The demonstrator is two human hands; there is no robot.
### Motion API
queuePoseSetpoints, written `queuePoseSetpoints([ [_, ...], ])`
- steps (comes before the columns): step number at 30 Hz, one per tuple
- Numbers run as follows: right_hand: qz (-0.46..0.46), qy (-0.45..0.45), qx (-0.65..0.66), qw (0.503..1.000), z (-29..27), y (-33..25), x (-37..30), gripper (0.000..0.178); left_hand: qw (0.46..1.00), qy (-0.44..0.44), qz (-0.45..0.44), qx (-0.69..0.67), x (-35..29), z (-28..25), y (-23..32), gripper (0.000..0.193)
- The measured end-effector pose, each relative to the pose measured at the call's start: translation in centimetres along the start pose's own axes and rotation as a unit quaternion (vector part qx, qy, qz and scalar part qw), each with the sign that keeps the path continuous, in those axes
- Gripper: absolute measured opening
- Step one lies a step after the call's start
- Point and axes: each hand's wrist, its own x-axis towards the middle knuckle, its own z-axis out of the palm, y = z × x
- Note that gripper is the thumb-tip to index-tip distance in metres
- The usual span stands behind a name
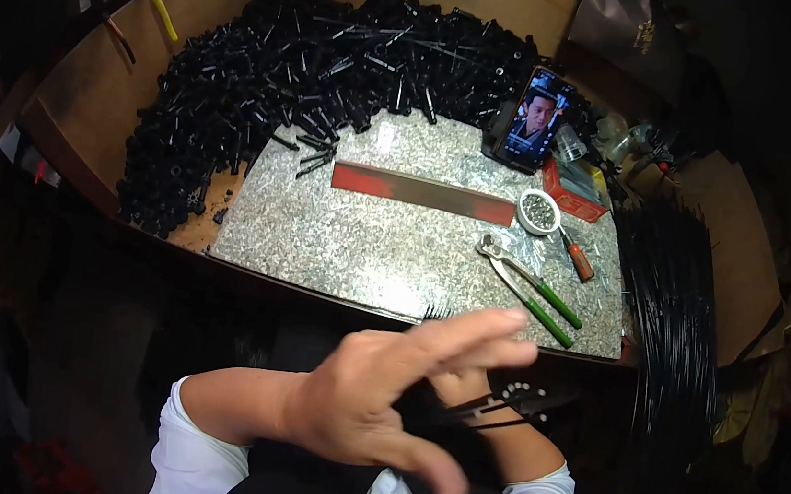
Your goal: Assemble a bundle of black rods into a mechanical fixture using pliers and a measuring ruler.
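My left hand (371, 384) is in front of my body, just off the near edge of the stone slab (299, 247). Its fingers are spread and the thumb points down to the right. Behind it, largely covered, is my right hand (460, 385); its fingers are hidden. Several thin black rods (499, 407) with white tips stick out between the two hands, across my right forearm. Which hand bears them I cannot make out. On the slab beyond lie green-handled pincers (531, 290) and a long red and grey bar (420, 194).
Black tubular parts (336, 77) are heaped along the back and left. Right of the bar are a white bowl of small metal pieces (539, 212), a screwdriver (578, 257), a red box (575, 189) and a propped phone (532, 122). Long black strands (677, 315) hang at the right.
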Motion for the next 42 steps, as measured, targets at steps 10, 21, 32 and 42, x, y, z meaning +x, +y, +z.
queuePoseSetpoints([
  [10, 0.067, 0.032, 0.059, 0.996, 1.7, 1.6, 0.0, 0.014, 0.93, 0.322, -0.165, -0.07, -5.8, -0.6, -7.0, 0.05],
  [21, 0.024, 0.031, 0.006, 0.999, 1.6, 0.3, 0.2, 0.012, 0.939, 0.305, -0.133, 0.09, -4.5, 0.4, -7.4, 0.013],
  [32, 0.08, 0.037, 0.066, 0.994, 2.2, 1.5, -0.1, 0.019, 0.919, 0.356, -0.168, -0.013, -5.4, -2.0, -7.3, 0.056],
  [42, 0.085, 0.056, 0.092, 0.991, 2.4, 1.9, -0.3, 0.02, 0.702, 0.38, -0.208, 0.566, -9.9, -22.1, -9.3, 0.013],
])
